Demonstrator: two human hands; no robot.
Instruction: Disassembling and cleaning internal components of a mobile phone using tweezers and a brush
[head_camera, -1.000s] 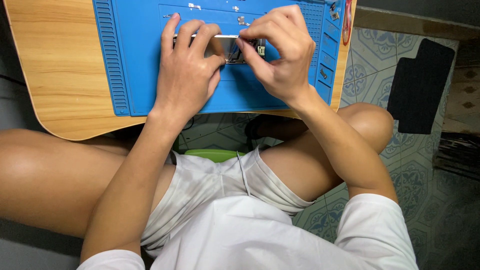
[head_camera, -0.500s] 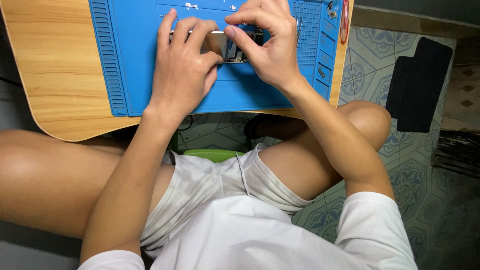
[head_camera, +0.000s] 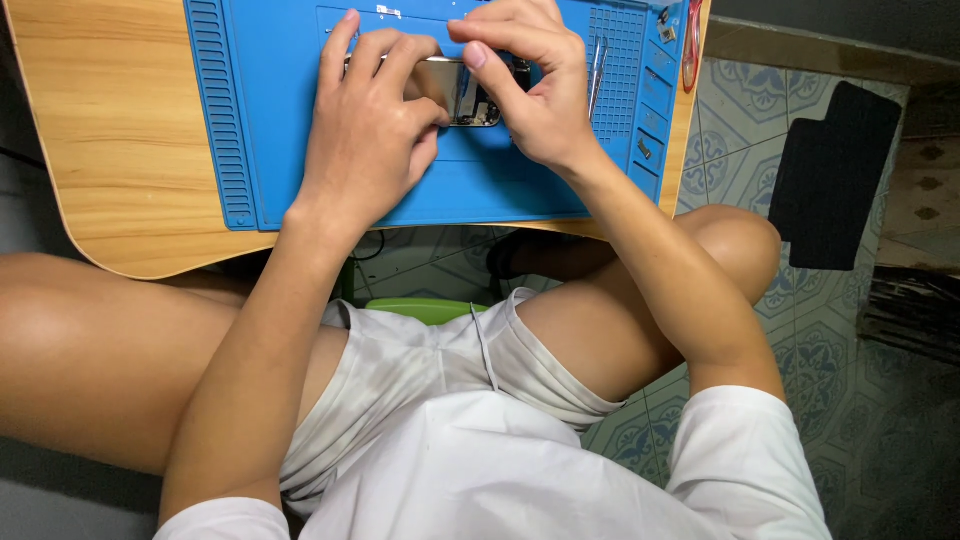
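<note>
Both hands bent over an opened phone on a blue repair mat.

Left hand (head_camera: 368, 150) lying flat across the mat, fingers curled over the silver-backed phone (head_camera: 455, 90) and pressing its near edge, grip closed on it. Right hand (head_camera: 530, 90) arched above the phone's far end, thumb and forefinger pinched together over the exposed dark parts; cannot tell whether anything sits in that pinch. Phone resting near the top middle of the blue mat (head_camera: 270, 120), itself spread on the wooden surface (head_camera: 110, 140). Metal tweezers (head_camera: 597, 70) lying just right of the right hand, small screws (head_camera: 645, 150) in the mat's side trays. Patterned tiled floor (head_camera: 740, 110) below.
</note>
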